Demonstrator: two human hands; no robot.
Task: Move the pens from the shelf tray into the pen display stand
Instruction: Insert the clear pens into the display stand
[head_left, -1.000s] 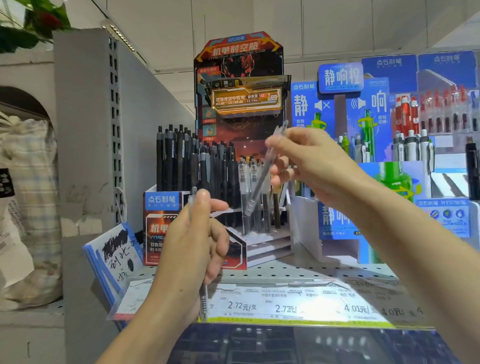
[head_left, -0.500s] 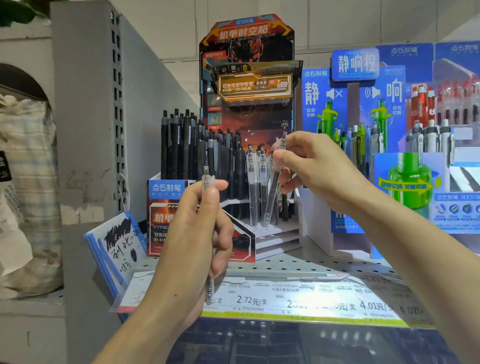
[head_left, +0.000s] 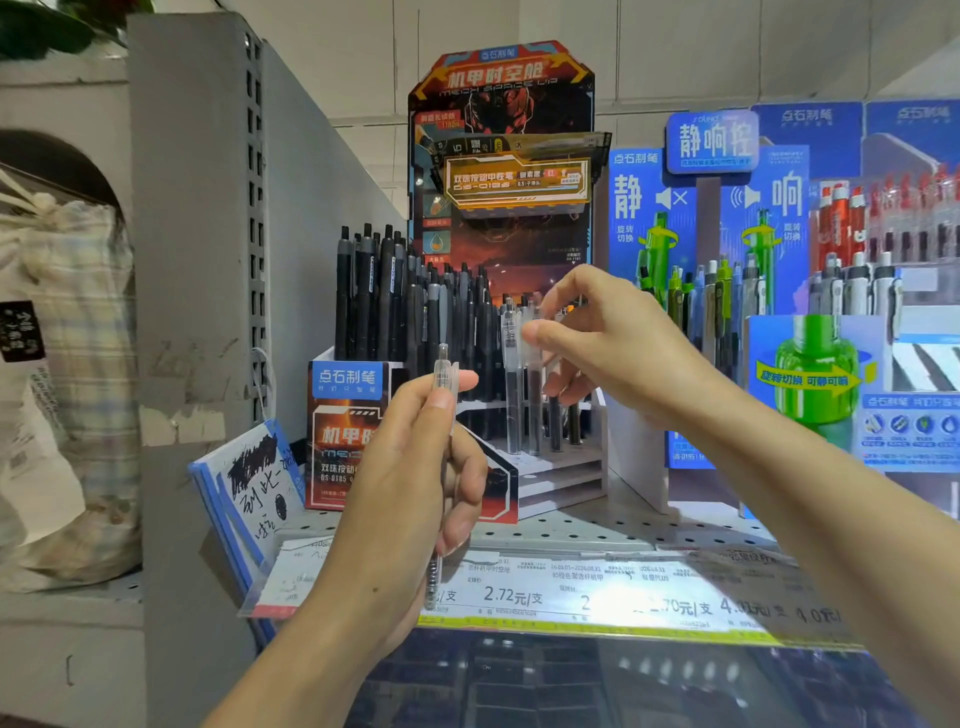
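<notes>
Your right hand (head_left: 618, 348) pinches the top of a clear pen (head_left: 534, 395) with its fingers (head_left: 540, 332), at about 1 o'clock from your other hand. You hold it up straight so its tip can slide down into the pen display stand (head_left: 550, 467), right beside another clear pen (head_left: 511, 384) already standing there. Your left hand (head_left: 415, 488) has its fingers curled tight round a second clear pen (head_left: 442, 374), kept upright and ready for its turn. The black pens (head_left: 384, 296) fill the back rows at 11 o'clock. The stand sits on the shelf (head_left: 597, 530). I cannot see the shelf tray.
</notes>
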